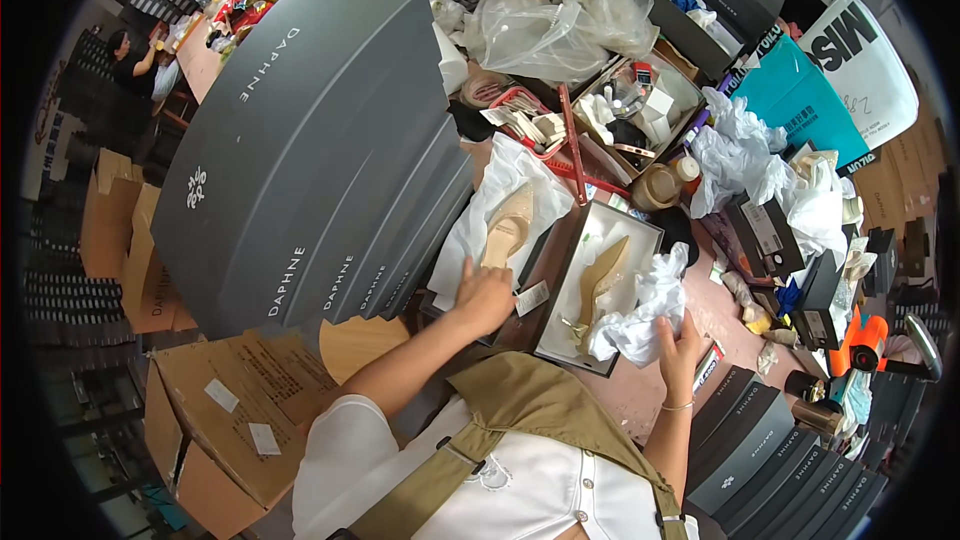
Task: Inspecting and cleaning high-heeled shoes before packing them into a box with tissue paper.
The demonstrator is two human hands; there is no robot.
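Beige shoe [508, 227] gripped by left hand [484, 292]; right hand [679, 342] fingers clutch white tissue [648, 308] at box edge [560, 358].

I see my left hand [487, 292] holding a beige shoe [508, 225], while my right hand [678, 342] grips white tissue paper [645, 305] beside the open shoebox [560, 270].

The person wears a white short-sleeved top [520, 490] with small round buttons. Olive-green apron straps [530, 405] cross over it. A thin bracelet [676, 406] circles the right wrist.
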